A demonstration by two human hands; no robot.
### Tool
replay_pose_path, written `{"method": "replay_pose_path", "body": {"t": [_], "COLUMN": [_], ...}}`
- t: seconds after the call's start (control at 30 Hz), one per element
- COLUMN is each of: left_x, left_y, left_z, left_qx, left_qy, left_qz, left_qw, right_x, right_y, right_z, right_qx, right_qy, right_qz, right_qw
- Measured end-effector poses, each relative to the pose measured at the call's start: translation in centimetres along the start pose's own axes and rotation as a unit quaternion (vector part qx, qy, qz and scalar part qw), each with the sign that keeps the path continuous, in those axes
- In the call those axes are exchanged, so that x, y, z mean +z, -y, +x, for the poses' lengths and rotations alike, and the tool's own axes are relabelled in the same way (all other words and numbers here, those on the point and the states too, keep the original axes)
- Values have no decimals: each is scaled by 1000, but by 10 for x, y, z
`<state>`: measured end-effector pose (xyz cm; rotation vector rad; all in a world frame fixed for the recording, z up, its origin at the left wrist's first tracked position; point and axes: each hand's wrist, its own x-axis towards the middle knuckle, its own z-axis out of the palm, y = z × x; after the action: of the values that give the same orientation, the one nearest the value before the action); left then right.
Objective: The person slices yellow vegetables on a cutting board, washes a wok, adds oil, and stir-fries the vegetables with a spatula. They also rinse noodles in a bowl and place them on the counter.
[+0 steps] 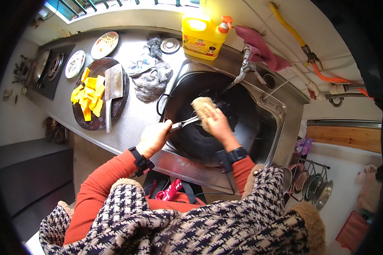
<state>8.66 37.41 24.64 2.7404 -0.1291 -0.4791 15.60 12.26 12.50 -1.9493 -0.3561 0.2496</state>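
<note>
A large black wok [187, 144] sits in the metal sink [281, 123], with dark wet patches inside. Over it, my left hand [154, 137] is closed round the handle of a metal cooking utensil [186, 123]. The utensil's far end is hidden under a tan, fibrous loofah scrubber [203, 105], so its exact kind cannot be made out. My right hand [220, 127] grips that scrubber, pressing it against the utensil above the wok's middle. Water seems to run from the tap [244, 70] into the wok's far side.
Left of the sink, a round chopping board [78, 117] bears orange-yellow chunks [89, 93] and a cleaver [113, 85]. Grey rags [151, 78] lie between board and sink. Two plates [75, 63] of food stand behind. A yellow jug [203, 38] and pink cloth [259, 46] are at the back.
</note>
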Motion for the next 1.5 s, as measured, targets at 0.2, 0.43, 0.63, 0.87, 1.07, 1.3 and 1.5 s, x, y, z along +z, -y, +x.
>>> {"method": "replay_pose_path", "body": {"t": [0.2,0.43,0.63,0.87,1.07,1.3,1.5], "left_x": [-1,-9,-10,12,22,18,20], "left_y": [5,15,28,50,57,55,54], "left_z": [-17,-3,41,62,68,71,76], "left_qx": [-11,-41,-87,-126,-139,-136,-124], "left_qy": [-7,-106,-169,-145,-143,-129,-112], "left_qz": [15,-18,-104,-146,-248,-217,-272], "left_qw": [1000,993,976,970,948,958,948], "right_x": [-3,-42,-29,73,121,48,-23], "right_y": [-26,-41,-50,-17,27,-37,-51], "right_z": [4,-11,-35,-45,28,100,40], "right_qx": [191,105,146,89,37,116,334], "right_qy": [-23,-117,-39,59,35,-79,-162], "right_qz": [-130,-323,-470,-169,-85,-362,-418], "right_qw": [973,933,869,980,995,922,829]}}
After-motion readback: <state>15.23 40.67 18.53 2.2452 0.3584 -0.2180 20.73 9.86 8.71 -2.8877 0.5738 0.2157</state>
